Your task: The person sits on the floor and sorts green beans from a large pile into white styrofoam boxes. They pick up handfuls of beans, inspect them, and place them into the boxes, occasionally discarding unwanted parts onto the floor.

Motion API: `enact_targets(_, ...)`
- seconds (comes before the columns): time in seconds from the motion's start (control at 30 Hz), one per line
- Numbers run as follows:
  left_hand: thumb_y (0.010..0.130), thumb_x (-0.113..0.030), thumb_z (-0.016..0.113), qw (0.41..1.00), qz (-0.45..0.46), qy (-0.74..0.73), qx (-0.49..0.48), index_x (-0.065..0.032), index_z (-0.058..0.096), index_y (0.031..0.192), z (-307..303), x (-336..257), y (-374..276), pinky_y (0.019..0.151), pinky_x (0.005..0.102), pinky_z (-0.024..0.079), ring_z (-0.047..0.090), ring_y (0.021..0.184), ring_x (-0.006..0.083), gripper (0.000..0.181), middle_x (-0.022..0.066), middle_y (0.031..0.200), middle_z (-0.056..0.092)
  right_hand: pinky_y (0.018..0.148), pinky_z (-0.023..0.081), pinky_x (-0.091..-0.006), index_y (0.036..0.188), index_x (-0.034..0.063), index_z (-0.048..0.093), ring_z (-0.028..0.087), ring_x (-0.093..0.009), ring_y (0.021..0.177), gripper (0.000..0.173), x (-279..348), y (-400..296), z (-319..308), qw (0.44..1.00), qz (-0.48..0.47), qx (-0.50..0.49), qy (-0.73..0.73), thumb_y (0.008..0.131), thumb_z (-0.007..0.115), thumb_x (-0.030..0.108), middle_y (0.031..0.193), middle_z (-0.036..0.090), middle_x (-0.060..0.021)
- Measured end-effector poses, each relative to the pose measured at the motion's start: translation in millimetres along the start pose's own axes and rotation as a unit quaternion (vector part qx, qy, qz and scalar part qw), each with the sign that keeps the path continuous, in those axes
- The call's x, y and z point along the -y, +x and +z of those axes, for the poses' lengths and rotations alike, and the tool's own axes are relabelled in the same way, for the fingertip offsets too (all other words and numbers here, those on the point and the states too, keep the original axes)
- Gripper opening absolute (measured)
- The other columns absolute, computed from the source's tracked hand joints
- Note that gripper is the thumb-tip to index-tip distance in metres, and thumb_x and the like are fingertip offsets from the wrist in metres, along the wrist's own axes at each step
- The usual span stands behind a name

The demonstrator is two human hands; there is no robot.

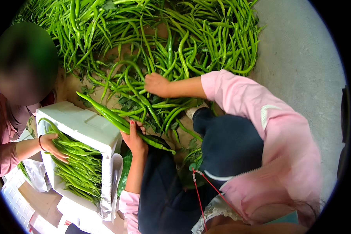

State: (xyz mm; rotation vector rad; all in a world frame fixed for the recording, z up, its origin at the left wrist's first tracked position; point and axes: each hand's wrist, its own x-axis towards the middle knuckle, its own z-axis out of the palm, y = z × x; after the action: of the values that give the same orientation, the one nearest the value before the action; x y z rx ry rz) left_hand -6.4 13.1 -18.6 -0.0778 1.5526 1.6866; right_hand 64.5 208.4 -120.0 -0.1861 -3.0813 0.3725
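Long green chili peppers (114, 115) lie across my left hand (135, 140), which grips them near my knee, to the right of a white foam box. Their tips point up and to the left. My right hand (157, 84) reaches to the near side of a big heap of long green chili peppers (181, 44) on the floor. Its fingers are curled downward among the peppers, and the fingertips are hidden, so I cannot see whether one is held. Green leaves (128, 102) are scattered between my two hands.
The white foam box (79, 120) holds many green peppers (79, 172). Another person's hand (54, 147), with a beaded bracelet, touches those peppers from the left. White plastic crates (16, 201) stand at the lower left. Grey concrete floor (301, 58) lies to the right.
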Motion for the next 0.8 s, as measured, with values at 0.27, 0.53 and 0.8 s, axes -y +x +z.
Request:
enact_targets(0.27, 0.088, -0.016, 0.052, 0.992, 0.051, 0.108, 0.047, -0.0013, 0.044, 0.102, 3.2, -10.9, -6.5, 0.064, 0.0296, 0.048, 0.058, 0.082, 0.0213, 0.022, 0.0136, 0.095, 0.058, 0.08, 0.033, -0.0358, 0.066, 0.0127, 0.061, 0.045, -0.021, 0.09, 0.007, -7.1, -46.7, -85.4, 0.996, -0.074, 0.007, -0.055, 0.065, 0.057, 0.018, 0.083, 0.053, -0.0026)
enact_targets(0.53, 0.08, -0.005, 0.059, 0.967, -0.2, 0.034, 0.153, -0.008, 0.043, 0.107, 9.5, 3.9, -7.5, 0.054, 0.0262, 0.041, 0.048, 0.061, 0.0128, 0.032, 0.0053, 0.085, 0.053, 0.08, 0.039, -0.0367, 0.075, 0.0101, 0.055, 0.049, -0.023, 0.089, 0.009, 9.9, -18.4, -73.8, 0.985, -0.081, -0.151, -0.025, 0.068, 0.054, 0.015, 0.088, 0.053, -0.0055)
enact_targets(0.8, 0.087, -0.026, 0.052, 0.929, -0.15, -0.277, 0.197, -0.0088, 0.048, 0.108, -10.9, -16.6, 0.7, 0.047, 0.02, 0.034, 0.035, 0.053, 0.0059, 0.027, -0.0044, 0.063, 0.039, 0.063, 0.046, -0.0447, 0.086, 0.0024, 0.051, 0.059, -0.034, 0.075, 0.024, -18.8, -19.3, 18.2, 0.976, 0.148, 0.095, 0.126, 0.072, 0.061, 0.019, 0.077, 0.06, -0.0169)
